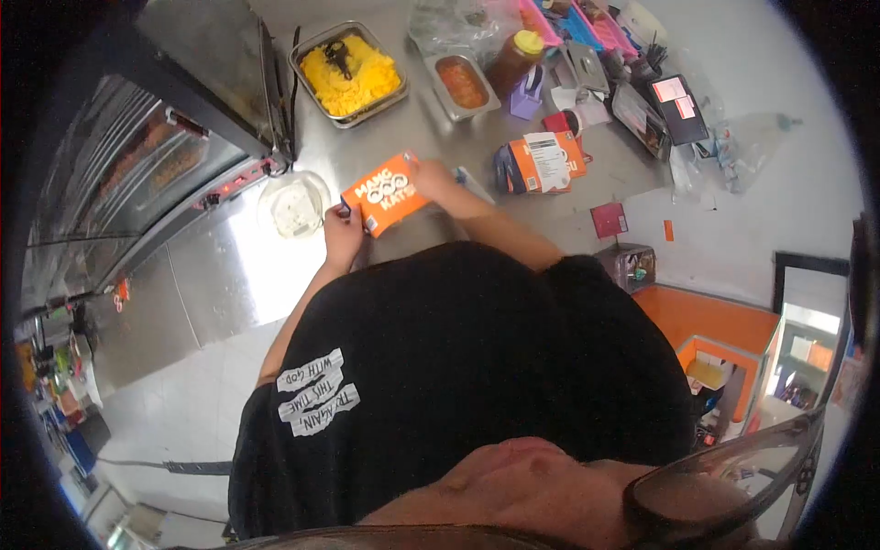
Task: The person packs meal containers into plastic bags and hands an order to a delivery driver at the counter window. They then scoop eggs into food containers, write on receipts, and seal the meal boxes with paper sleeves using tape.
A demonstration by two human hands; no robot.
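An orange food box (387,194) with white lettering is held tilted between my hands, low over the steel counter (403,252). At its lower left edge, my left hand (343,235) grips the box with curled fingers. My right hand (433,181) closes on the upper right end, its fingertips partly hidden. Just left of the box lies a round, clear-rimmed dish or lid with a pale centre (294,207). A glass tray of yellow food (353,81) with a dark utensil in it stands beyond the box.
A metal pan of reddish sauce (461,84) and a yellow-capped bottle (521,53) stand at the back. On the right is another orange box with a paper slip (548,163). A glass-fronted warming cabinet (174,156) borders the left side.
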